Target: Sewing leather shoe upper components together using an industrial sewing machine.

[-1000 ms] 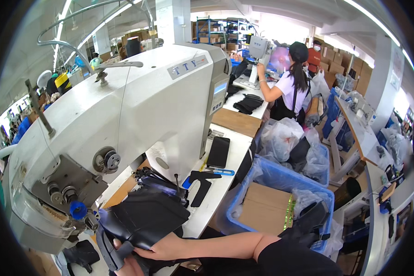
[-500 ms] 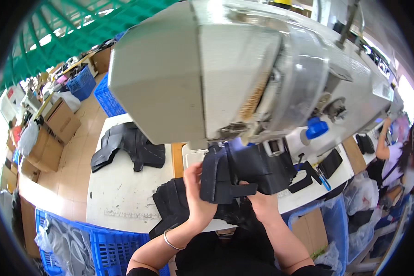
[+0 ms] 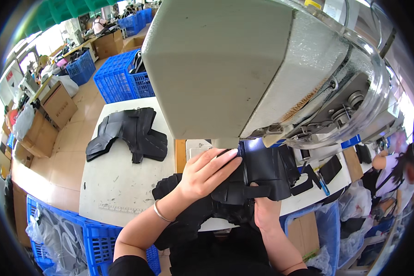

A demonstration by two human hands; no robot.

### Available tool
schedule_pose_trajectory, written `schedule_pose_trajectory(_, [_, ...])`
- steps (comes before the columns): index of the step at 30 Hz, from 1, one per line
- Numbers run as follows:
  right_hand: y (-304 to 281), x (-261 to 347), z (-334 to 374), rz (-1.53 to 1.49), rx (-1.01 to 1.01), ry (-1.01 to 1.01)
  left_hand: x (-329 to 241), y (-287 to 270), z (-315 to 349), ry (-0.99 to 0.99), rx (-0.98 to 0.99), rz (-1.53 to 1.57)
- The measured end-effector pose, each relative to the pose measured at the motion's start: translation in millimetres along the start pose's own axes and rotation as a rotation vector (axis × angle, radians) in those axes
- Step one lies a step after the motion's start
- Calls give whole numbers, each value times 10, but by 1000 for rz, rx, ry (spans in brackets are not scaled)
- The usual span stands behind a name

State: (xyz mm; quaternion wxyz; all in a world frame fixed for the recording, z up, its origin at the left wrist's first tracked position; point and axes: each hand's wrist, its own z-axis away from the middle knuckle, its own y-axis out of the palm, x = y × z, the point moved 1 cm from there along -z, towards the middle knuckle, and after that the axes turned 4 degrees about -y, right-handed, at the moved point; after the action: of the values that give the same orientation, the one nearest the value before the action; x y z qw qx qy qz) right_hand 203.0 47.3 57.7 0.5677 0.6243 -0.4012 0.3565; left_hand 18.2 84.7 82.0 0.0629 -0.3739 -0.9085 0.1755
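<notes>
Under the head of a grey sewing machine (image 3: 216,69) lies a black sewn panel (image 3: 262,165) with a strap-like tab across its near side. My left hand (image 3: 204,175) rests flat on its left part, fingers stretched out side by side toward the lit needle area. Below the tab, my right hand (image 3: 267,209) grips the near edge, thumb on top; its other fingers are hidden beneath. The machine head covers the needle. More black panels (image 3: 170,188) lie partly under my left forearm.
A stack of black panels (image 3: 129,131) sits on the white table (image 3: 106,188), left. Blue crates (image 3: 110,76) stand beyond; another blue crate (image 3: 101,246) is at near left. A blue bin (image 3: 333,230) is at right, past a blue-handled tool (image 3: 324,187). Another person (image 3: 391,170) sits far right.
My left hand has gone from holding the panel's left edge to lying flat on top, nearer the needle. The panel's left part now lies lower and flatter. The view has shifted.
</notes>
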Motion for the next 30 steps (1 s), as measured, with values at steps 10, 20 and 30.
schedule_pose_trajectory(10, [34, 12, 9, -69, -4, -3, 21, 40, -21, 111, -39, -32])
schedule_pose_trajectory(20, [33, 82, 26, -3, 27, -4, -22, 9, -82, 150, 22, -73])
schedule_pose_trajectory(30, [54, 110, 13, -22, 17, 12, -36, -17, -149, 157, 2, -134])
